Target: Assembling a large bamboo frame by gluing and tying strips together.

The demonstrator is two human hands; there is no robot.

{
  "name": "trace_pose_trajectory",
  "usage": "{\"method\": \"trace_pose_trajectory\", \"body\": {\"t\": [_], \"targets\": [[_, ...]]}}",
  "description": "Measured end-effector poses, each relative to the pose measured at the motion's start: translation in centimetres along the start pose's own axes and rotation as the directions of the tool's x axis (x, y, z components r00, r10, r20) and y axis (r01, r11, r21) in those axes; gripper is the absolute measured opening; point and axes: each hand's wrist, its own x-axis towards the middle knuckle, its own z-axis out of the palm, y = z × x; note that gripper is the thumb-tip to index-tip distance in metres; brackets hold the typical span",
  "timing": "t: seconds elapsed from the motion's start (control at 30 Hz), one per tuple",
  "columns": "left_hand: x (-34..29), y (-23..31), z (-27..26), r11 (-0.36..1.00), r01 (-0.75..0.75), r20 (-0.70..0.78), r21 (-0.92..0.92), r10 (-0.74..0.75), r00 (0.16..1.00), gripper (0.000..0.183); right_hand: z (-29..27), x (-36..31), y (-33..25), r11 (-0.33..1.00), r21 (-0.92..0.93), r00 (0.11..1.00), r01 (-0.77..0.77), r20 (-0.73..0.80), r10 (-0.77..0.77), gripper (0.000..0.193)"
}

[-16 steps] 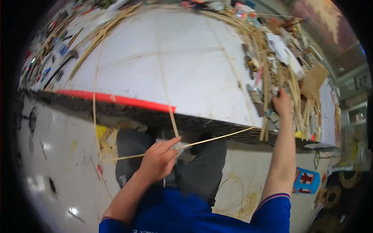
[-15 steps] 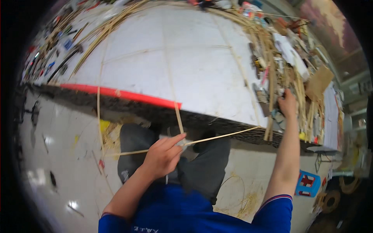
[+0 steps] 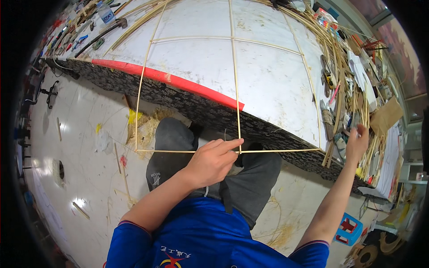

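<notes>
A frame of thin pale bamboo strips (image 3: 236,85) lies across the white table, its near side jutting past the edge above my lap. My left hand (image 3: 214,161) is closed on this frame where the middle strip meets the near crosspiece (image 3: 281,151). The index finger points along the joint, and the other fingers curl below it. At the right end of the table, my right hand (image 3: 359,144) is above a heap of strips and tools. Its fingers are bent together around something too small to make out.
Red edging (image 3: 170,79) runs along the front of the white tabletop (image 3: 192,56). A hammer (image 3: 105,36) and a plastic bottle (image 3: 106,12) lie far left. Brown card (image 3: 385,117) rests on the right-hand heap. A blue stool (image 3: 348,229) stands on the floor (image 3: 94,178) among shavings.
My right hand has come up out of the heap and moved slightly right. My left hand keeps its hold at the frame's joint. The whole view has shifted.
</notes>
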Motion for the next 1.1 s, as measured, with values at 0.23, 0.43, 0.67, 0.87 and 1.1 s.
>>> {"method": "trace_pose_trajectory", "body": {"t": [0.23,0.43,0.67,0.87,1.1], "targets": [[-0.3,0.1,-0.3,1.000,0.019,0.026,-0.002,-0.019,0.999,0.012,-2.7,-13.0,-12.6,0.872,0.460,0.983,-0.169,0.145,0.114,0.019],[0.0,0.3,0.0,1.000,-0.003,0.002,-0.027,0.003,1.000,0.012,-0.1,-21.5,-18.3,0.386,0.593,0.699,-0.707,0.667,0.257,0.025],[0.2,0.2,0.1,0.999,-0.004,-0.027,-0.037,0.003,1.000,0.010,1.2,-22.1,-22.1,-0.069,0.505,0.485,-0.860,0.853,0.192,0.028],[0.0,0.5,-0.5,0.999,0.044,0.010,-0.020,-0.044,0.999,0.008,1.9,-22.0,-22.9,-0.216,0.552,0.530,-0.806,0.834,0.153,0.024],[0.0,1.1,-0.1,1.000,0.013,-0.033,0.018,-0.012,0.999,0.010,1.1,-21.9,-23.5,-0.225,0.570,0.540,-0.790,0.821,0.183,0.019]]}}
